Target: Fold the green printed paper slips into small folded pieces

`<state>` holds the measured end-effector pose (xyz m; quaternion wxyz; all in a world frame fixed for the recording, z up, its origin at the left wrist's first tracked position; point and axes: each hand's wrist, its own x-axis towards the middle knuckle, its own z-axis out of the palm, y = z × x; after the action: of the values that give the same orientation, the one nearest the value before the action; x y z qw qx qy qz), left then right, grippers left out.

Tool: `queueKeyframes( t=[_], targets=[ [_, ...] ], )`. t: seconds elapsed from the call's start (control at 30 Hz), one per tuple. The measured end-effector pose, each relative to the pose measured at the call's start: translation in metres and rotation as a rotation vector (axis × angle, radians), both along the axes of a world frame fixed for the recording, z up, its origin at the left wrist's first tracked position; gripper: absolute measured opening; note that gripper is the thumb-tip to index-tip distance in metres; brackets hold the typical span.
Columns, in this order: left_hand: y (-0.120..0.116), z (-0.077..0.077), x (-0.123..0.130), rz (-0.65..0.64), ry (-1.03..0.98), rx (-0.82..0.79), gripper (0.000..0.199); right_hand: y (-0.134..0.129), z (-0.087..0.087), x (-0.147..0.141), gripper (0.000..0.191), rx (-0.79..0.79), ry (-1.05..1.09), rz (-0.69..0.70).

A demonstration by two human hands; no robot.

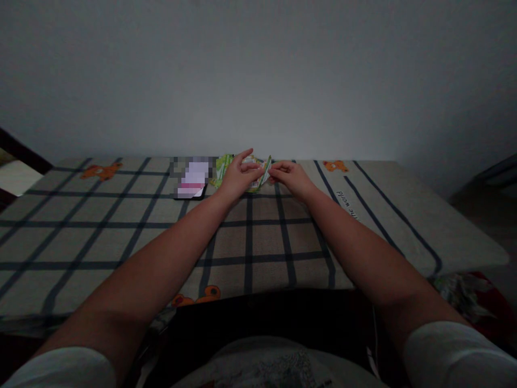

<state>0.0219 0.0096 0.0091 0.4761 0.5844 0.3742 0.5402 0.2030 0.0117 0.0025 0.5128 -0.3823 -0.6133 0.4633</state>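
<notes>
Both my hands meet over a green and white snack packet (254, 186) near the far side of the table. My left hand (240, 173) pinches the packet between thumb and a finger, with its index finger stretched away. From the other side, my right hand (291, 175) grips the packet's raised edge with thumb and fingertips. Another green packet (221, 166) lies just left of my left hand, partly hidden by it; whether the two are joined I cannot tell. What is inside the packet does not show.
A phone (194, 179) with a lit, blurred screen lies left of the packets. The checked tablecloth (113, 231) with bear prints covers the table up to the grey wall (258, 81). A dark chair (24, 151) stands at the left, and a red patterned item (480, 302) sits low at the right.
</notes>
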Motion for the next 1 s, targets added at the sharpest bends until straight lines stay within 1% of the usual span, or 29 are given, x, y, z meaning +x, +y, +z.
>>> queueKeyframes(
  t=[0.1, 0.13, 0.23, 0.37, 0.47, 0.57, 0.67, 0.8, 1.0],
  targets=[
    [-0.003, 0.002, 0.000, 0.009, 0.105, -0.017, 0.039, 0.000, 0.000, -0.001, 0.028, -0.013, 0.041, -0.020],
    [-0.004, 0.002, -0.001, 0.013, 0.144, -0.018, 0.034, 0.000, 0.000, -0.002, 0.029, -0.020, 0.046, -0.017],
    [-0.003, 0.003, -0.002, 0.025, 0.166, -0.029, 0.031, -0.001, -0.001, -0.003, 0.034, -0.013, 0.058, -0.004],
    [0.003, 0.003, -0.005, 0.022, 0.084, -0.060, 0.028, 0.000, 0.001, 0.000, 0.039, 0.094, 0.045, 0.028],
    [0.006, 0.004, -0.007, 0.002, 0.099, -0.062, 0.030, 0.000, 0.002, 0.003, 0.030, 0.223, -0.122, 0.045],
    [0.005, 0.005, -0.008, -0.029, 0.135, -0.066, 0.031, 0.000, 0.003, 0.006, 0.019, 0.372, -0.304, 0.008],
    [0.003, 0.007, -0.009, -0.050, 0.157, -0.086, 0.032, -0.001, 0.005, 0.008, 0.013, 0.472, -0.421, -0.018],
    [0.003, 0.007, -0.010, -0.057, 0.173, -0.126, 0.029, -0.001, 0.005, 0.010, 0.014, 0.531, -0.503, -0.012],
    [0.003, 0.007, -0.009, -0.072, 0.174, -0.130, 0.029, 0.002, 0.004, 0.013, 0.014, 0.574, -0.524, 0.002]
  ],
)
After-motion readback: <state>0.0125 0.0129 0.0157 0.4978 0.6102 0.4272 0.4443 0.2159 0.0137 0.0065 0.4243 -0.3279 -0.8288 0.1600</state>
